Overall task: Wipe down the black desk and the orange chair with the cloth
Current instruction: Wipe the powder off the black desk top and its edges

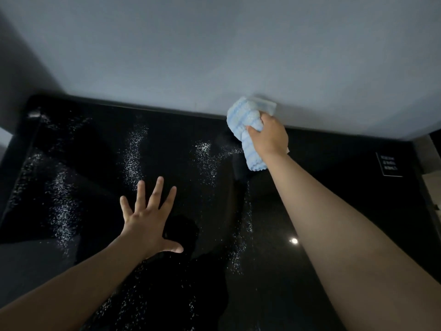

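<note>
The glossy black desk [334, 163] fills the lower view, flecked with pale specks across its left and middle. My right hand [268, 136] grips a bunched light-blue cloth [245, 125] at the desk's far edge, close to the wall; a tail of the cloth hangs down past my wrist onto the desk. My left hand [149, 217] lies flat on the desk nearer to me, fingers spread and straight. The orange chair is not in view.
A grey wall [214, 56] rises right behind the desk. A small pale plate [265, 105] sits on the wall behind the cloth. A small black sign with white text [389, 164] lies at the desk's right. The desk's left edge drops away at the far left.
</note>
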A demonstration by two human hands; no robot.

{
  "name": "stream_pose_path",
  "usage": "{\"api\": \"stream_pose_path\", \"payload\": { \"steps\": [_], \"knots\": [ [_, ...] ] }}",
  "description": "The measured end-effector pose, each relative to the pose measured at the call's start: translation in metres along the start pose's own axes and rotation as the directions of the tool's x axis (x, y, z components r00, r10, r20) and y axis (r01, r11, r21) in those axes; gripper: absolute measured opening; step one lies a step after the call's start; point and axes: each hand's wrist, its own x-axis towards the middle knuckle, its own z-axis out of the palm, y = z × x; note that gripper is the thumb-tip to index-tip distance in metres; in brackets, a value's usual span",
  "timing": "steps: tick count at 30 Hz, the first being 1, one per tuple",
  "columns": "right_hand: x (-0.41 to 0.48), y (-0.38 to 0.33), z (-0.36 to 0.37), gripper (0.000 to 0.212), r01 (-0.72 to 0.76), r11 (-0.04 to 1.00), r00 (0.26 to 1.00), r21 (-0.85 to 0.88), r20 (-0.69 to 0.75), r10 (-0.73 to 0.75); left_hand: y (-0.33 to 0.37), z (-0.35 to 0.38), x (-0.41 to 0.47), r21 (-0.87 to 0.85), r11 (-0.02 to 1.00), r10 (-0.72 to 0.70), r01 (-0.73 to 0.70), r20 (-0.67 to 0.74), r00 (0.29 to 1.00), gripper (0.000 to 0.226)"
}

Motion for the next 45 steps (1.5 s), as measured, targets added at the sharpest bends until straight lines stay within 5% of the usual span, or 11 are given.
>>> {"api": "stream_pose_path", "payload": {
  "steps": [13,38,45],
  "knots": [
    [0.016,0.012,0.028,0.037,0.005,0.999,0.994,-0.038,0.105,-0.001,0.002,-0.003,0.000,0.000,1.000,-0.014,0.014,0.042,0.999,0.144],
    [-0.149,0.036,0.018,0.051,0.005,1.000,0.993,-0.006,0.117,-0.004,0.008,-0.011,-0.004,0.088,0.995,-0.033,0.035,-0.017,0.999,0.145],
    [-0.201,0.041,0.016,0.049,-0.011,0.999,0.996,0.030,0.087,0.009,0.012,0.010,-0.044,0.018,0.997,0.079,-0.078,-0.113,0.990,0.119]
  ]
}}
